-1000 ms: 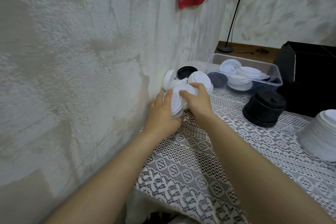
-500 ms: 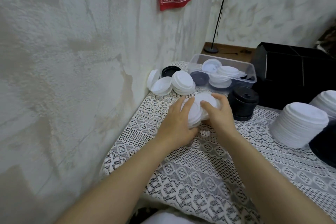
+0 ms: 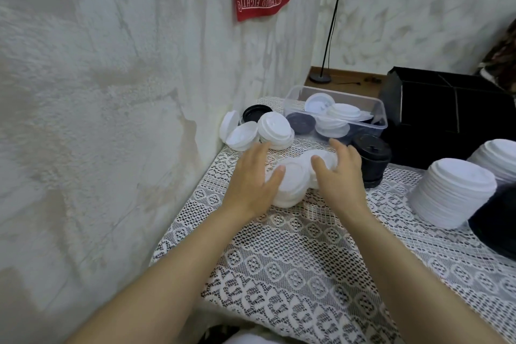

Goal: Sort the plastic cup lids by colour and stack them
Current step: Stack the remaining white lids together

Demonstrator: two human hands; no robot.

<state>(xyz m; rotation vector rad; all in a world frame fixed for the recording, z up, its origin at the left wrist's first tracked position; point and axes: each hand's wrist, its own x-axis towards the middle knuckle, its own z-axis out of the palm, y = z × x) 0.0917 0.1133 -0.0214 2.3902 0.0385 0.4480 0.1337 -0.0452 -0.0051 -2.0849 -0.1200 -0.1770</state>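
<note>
The left hand (image 3: 251,184) and right hand (image 3: 339,176) flank a small bunch of white lids (image 3: 296,180) lying tilted on the lace tablecloth (image 3: 293,265), toward the table's left edge and about midway along it. A second ago this bunch was pressed between both hands in the far left corner against the wall. Half a second ago it was being brought nearer, both hands closed round it. Now the grasp has loosened. The left thumb lies on the nearest lid with the fingers stretched straight past the bunch. The right thumb rests on top, its fingers nearly straight over the far side.

By the right edge stands a tall white stack (image 3: 452,190), more fully in view than before. Just behind the right hand is a black stack (image 3: 372,159). In the far left corner the loose white lids (image 3: 259,131) lie unmoved, beside a clear tub (image 3: 296,98) of mixed lids.
</note>
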